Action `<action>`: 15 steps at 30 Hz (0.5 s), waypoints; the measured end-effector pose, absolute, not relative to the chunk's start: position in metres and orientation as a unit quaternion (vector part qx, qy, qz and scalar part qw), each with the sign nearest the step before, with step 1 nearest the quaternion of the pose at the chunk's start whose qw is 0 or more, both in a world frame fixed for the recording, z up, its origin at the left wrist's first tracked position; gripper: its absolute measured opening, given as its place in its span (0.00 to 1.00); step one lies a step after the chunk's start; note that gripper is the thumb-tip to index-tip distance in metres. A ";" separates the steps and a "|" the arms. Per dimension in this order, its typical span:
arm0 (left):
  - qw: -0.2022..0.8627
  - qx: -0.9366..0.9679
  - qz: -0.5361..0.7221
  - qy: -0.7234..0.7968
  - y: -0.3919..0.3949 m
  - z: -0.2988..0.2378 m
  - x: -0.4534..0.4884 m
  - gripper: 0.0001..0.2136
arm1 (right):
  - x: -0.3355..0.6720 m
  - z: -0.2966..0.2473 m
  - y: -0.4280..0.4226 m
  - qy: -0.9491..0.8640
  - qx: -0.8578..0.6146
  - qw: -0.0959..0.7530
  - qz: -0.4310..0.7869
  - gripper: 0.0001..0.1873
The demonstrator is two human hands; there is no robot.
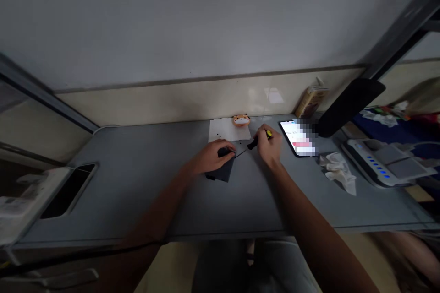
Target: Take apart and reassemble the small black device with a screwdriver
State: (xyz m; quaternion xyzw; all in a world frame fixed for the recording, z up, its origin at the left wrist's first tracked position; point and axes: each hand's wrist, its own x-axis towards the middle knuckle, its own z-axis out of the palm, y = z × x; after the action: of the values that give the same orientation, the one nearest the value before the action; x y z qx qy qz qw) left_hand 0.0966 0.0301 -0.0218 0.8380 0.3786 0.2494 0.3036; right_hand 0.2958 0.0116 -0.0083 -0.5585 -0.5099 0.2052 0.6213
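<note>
My left hand [212,155] rests with curled fingers on a small flat black device [222,170] lying on the grey desk [137,183], holding it down. My right hand [270,145] is closed around a screwdriver with a black and yellow handle [257,139], its tip pointing left and down toward the device's upper corner. Just behind the hands lies a white sheet of paper [227,130] with a few tiny dark specks on it, perhaps screws. A small orange animal figure [241,120] sits at the sheet's far edge.
A lit phone [298,138] lies right of my right hand, crumpled white tissue [338,169] beyond it. A carton [311,100] and a dark pad [349,105] lean on the wall. A grey unit with blue lights [376,162] is at far right, a dark phone-like slab [67,190] at left.
</note>
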 end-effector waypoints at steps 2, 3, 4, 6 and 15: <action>0.302 0.840 0.248 0.377 0.029 -0.020 0.097 0.05 | 0.297 -0.008 0.012 -0.505 -0.563 0.624 0.194 0.14; 0.305 0.840 0.246 0.376 0.029 -0.020 0.097 0.05 | 0.298 -0.007 0.012 -0.496 -0.569 0.629 0.186 0.14; 0.310 0.838 0.246 0.375 0.029 -0.020 0.097 0.05 | 0.300 -0.006 0.012 -0.485 -0.576 0.635 0.175 0.14; 0.321 0.832 0.248 0.379 0.029 -0.022 0.098 0.06 | 0.303 -0.005 0.013 -0.452 -0.595 0.648 0.146 0.14; 0.344 0.778 0.270 0.452 0.032 -0.037 0.107 0.09 | 0.306 -0.010 0.017 -0.427 -0.632 0.635 0.123 0.14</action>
State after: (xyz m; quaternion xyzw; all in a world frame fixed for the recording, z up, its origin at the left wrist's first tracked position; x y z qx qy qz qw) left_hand 0.1066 0.0319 -0.0369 0.7776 0.4517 0.2703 0.3439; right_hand 0.3062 0.0173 -0.0096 -0.6319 -0.4274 0.1233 0.6347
